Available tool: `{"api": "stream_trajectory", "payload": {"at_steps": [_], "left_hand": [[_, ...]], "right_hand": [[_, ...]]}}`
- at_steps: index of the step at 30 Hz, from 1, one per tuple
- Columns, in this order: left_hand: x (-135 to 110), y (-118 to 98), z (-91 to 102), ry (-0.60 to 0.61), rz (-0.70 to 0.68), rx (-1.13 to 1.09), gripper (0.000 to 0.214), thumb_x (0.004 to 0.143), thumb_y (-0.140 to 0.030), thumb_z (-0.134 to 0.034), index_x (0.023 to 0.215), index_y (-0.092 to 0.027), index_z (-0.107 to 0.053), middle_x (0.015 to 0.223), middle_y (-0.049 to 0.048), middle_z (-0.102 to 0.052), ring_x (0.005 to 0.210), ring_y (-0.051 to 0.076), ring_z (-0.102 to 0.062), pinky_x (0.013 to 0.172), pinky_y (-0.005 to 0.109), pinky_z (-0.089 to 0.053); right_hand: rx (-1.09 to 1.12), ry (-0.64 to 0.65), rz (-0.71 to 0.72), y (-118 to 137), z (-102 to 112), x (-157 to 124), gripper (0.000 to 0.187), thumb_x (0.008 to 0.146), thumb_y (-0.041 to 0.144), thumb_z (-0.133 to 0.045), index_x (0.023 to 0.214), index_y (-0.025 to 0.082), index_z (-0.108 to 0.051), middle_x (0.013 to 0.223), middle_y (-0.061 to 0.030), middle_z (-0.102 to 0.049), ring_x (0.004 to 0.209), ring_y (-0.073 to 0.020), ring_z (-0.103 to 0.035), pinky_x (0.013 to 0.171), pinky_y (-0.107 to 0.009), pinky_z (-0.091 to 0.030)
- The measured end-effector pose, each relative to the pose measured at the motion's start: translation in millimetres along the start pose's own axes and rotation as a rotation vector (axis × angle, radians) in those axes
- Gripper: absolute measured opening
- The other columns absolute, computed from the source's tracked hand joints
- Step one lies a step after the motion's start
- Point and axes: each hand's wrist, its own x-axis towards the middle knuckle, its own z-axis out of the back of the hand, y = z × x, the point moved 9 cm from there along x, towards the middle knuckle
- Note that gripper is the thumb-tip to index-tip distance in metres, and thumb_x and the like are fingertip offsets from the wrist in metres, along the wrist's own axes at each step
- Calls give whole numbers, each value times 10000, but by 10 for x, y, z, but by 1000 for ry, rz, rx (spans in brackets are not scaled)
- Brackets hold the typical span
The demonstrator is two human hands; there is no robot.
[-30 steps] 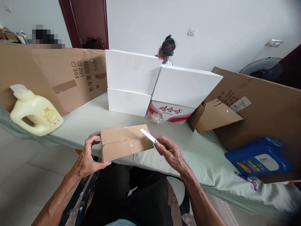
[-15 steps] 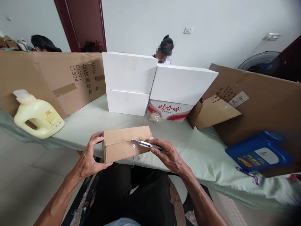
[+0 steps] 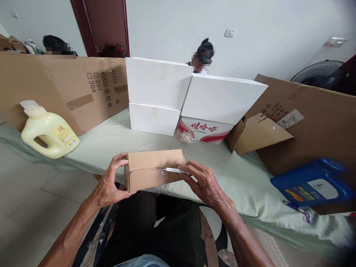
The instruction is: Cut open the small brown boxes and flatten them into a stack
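Observation:
A small brown cardboard box (image 3: 150,180) is at the table's near edge, its seam facing up and clear tape (image 3: 162,168) wrinkled along it. My left hand (image 3: 109,181) grips the box's left end, fingers on the far side and thumb on the near side. In my right hand (image 3: 204,181) is a utility knife (image 3: 176,170) with a pale handle, pinched between thumb and fingers. Its front end rests at the taped seam, right of the box's middle; whether the blade is in the cardboard I cannot tell.
White boxes (image 3: 158,83) stand stacked at the back, beside a red-and-white carton (image 3: 207,129) and crumpled tape (image 3: 185,137). A yellow jug (image 3: 51,131) is left; a blue bottle (image 3: 313,183) and purple razor-like item (image 3: 297,210) lie right. Two people sit beyond large cardboard panels (image 3: 83,89).
The knife has shifted right along the seam and turned, so its metal blade no longer shows clearly. My left hand still holds the box's end. The whole view has shifted slightly.

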Motion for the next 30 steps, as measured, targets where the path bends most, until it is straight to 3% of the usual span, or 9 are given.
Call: {"api": "stream_trajectory", "payload": {"at_steps": [10, 17, 24, 30], "left_hand": [[6, -12, -5, 27, -9, 30, 955, 753, -224, -933, 1519, -324, -371, 1661, 218, -430, 1578, 416, -463, 1205, 599, -512], [7, -23, 1, 26, -20, 23, 895, 804, -277, -904, 1530, -322, -382, 1664, 210, -435, 1580, 396, -467, 1197, 566, -522], [27, -20, 0, 23, -14, 1, 912, 768, -245, -906, 1529, -306, -405, 1627, 217, -479, 1511, 398, -542, 1138, 540, -565], [-37, 113, 26, -1, 18, -34, 933, 770, -268, -926, 1542, -304, -404, 1644, 201, -467, 1529, 388, -522, 1152, 529, -567]], "right_hand": [[-63, 32, 8, 15, 9, 30, 253, 1161, 308, -502, 1097, 244, -738, 929, -62, -715, 808, -187, -655, 716, -301, -459], [-148, 65, 49, 71, 74, 105, 325, 1178, 345, -460, 1039, 245, -737, 863, -53, -662, 770, -184, -581, 687, -307, -402], [-252, 131, 160, 103, 87, 212, 402, 1192, 337, -400, 987, 237, -731, 785, -34, -591, 692, -182, -484, 633, -340, -316], [-355, 161, 142, -126, 300, 191, 415, 1184, 356, -422, 909, 249, -714, 777, -40, -583, 683, -191, -482, 647, -351, -319]]}}
